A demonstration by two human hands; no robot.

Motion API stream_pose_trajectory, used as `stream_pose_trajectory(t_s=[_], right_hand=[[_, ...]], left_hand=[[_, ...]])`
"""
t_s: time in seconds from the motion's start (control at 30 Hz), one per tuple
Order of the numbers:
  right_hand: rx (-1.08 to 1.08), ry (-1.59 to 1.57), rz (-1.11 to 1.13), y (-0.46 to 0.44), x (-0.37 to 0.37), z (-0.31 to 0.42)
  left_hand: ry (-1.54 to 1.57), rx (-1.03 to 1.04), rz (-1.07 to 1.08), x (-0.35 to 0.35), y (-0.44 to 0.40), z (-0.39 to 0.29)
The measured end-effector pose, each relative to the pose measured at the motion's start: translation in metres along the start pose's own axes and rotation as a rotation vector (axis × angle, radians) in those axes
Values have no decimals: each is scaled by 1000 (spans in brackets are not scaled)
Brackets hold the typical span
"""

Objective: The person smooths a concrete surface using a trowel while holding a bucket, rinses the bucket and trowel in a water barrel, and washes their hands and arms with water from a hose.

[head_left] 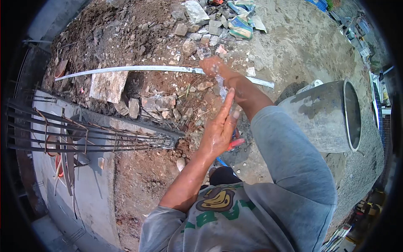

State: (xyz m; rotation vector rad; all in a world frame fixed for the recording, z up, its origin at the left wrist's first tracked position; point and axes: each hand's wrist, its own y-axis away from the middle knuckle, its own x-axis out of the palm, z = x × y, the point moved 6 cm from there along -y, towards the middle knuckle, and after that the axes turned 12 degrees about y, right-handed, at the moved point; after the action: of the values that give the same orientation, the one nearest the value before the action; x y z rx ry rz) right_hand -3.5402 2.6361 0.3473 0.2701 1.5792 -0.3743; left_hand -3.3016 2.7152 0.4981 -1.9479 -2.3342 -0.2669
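Observation:
My left hand (219,131) is wet and stretched out, its fingers pointing away from me beside my right forearm. Past it, my right hand (211,65) hangs over the ground, its fingers blurred and partly hidden by splashing water. Clear water (221,87) falls along the wrist and past the fingers. A long pale strip (138,69) runs behind my right hand; whether they touch I cannot tell. Just beneath my left hand shows a red thing (236,143), mostly covered. A thin blue line, like a hose (221,161), lies near my feet.
A large grey barrel (321,115) lies on its side at right. Rebar cage (92,136) juts in from the left above a concrete slab (98,197). Bricks and rubble (201,31), torn sacks (242,25) and a flat board (107,85) lie on the dirt ahead.

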Motion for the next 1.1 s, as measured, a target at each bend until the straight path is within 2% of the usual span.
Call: stream_pose_trajectory(t_s=[0.13, 0.17, 0.27, 0.3, 0.37, 0.43, 0.53, 0.57, 0.67, 0.7, 0.73, 0.8, 0.9, 1.0, 1.1], right_hand=[[-70, 384, -94, -9, 27, 36], [-83, 293, 61, -10, 38, 41], [-376, 398, -49, 8, 18, 87], [-354, 357, 147, 7, 17, 97], [-412, -748, 37, 6, 70, 103], [-428, -890, -19, 13, 69, 106], [-422, 331, 21, 37, 43, 128], [-426, 398, 75, 37, 37, 131], [-554, 355, -24, 40, 57, 118], [-504, 271, 79, 33, 43, 108], [-299, 90, 236, 15, 28, 90], [139, -263, 531, -10, 14, 45], [919, -1270, 204, -15, 14, -16], [949, -1690, 196, -13, 28, -26], [1055, -1881, 75, -9, 38, -37]], left_hand=[[-189, 237, 69, 14, -4, -19], [-30, 45, 115, 12, -5, -12], [44, -49, 6, -12, -24, 17], [62, -69, -33, -23, -33, 33], [-4, -100, -116, -55, -52, 58], [-146, -105, -151, -73, -59, 61], [-352, 62, -72, -62, -62, 61], [-320, -85, -35, -43, -52, 37], [-247, -77, 158, -15, -52, 14], [-217, -32, 191, -10, -53, 7], [-188, 16, 229, -7, -54, 1], [-217, -11, 130, -11, -50, 1], [-144, 55, -9, -10, -46, 10], [8, 9, -24, -13, -46, 18], [109, 17, 42, -15, -50, 33]])
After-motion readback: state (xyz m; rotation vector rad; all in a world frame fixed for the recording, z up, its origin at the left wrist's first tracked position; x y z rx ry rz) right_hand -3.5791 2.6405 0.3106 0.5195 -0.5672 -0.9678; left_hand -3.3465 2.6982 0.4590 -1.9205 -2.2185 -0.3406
